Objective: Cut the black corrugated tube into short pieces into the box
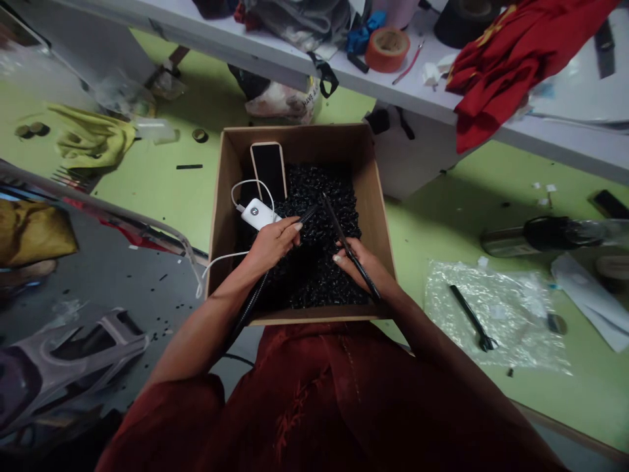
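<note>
Green table [162, 203] spreads around a cardboard box [295, 141], whose near wall sits just in front of the person's red robe [314, 393]. A white shelf [246, 49] runs behind it, carrying a red cloth [506, 72] and an orange tape roll [387, 49]. To the right of the box, a black wrench [472, 318] lies on bubble wrap [515, 314].

The box holds a heap of small black pieces [314, 275] that covers most of its floor. A phone [268, 172] stands tilted against the back wall, and a white power bank [258, 213] lies beside the heap's left side. Its white cable [250, 181] loops up toward the phone, and another length runs out over the left wall.

Both hands work inside the box, above the heap. The left hand [272, 244] grips a ribbed black strip [255, 301], its fingers [289, 226] curled closed around it, and the strip trails out over the near wall. The right hand [361, 265] holds a slim black rod [337, 223], its fingers [341, 257] closed on the shaft, with the rod's tip pointing up over the heap.
</note>
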Tool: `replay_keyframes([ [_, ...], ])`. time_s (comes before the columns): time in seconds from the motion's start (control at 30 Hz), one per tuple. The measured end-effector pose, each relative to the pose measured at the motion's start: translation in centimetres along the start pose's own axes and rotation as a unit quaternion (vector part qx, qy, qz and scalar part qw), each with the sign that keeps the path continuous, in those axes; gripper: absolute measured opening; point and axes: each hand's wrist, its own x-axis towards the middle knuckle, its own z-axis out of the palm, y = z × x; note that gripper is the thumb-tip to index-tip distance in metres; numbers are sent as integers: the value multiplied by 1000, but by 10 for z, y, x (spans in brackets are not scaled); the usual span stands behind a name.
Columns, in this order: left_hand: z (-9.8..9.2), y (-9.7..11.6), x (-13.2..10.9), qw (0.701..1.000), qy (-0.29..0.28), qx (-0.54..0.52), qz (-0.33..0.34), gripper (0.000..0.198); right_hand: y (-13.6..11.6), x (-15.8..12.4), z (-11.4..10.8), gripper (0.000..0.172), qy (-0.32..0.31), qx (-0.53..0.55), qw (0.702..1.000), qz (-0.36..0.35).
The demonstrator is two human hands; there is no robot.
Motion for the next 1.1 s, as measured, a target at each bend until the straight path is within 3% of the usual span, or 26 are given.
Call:
replay_keyframes([
  [0.17, -1, -2, 1, 1000, 13, -15, 19, 29, -3, -3, 1, 43, -43, -5, 999, -5],
  [0.37, 0, -3, 1, 1000, 18, -14, 20, 32, -5, -4, 3, 40, -52, -21, 998, -12],
  [1.1, 9, -6, 2, 997, -65, -34, -5, 33, -8, -3, 4, 46, -80, 19, 997, -11],
])
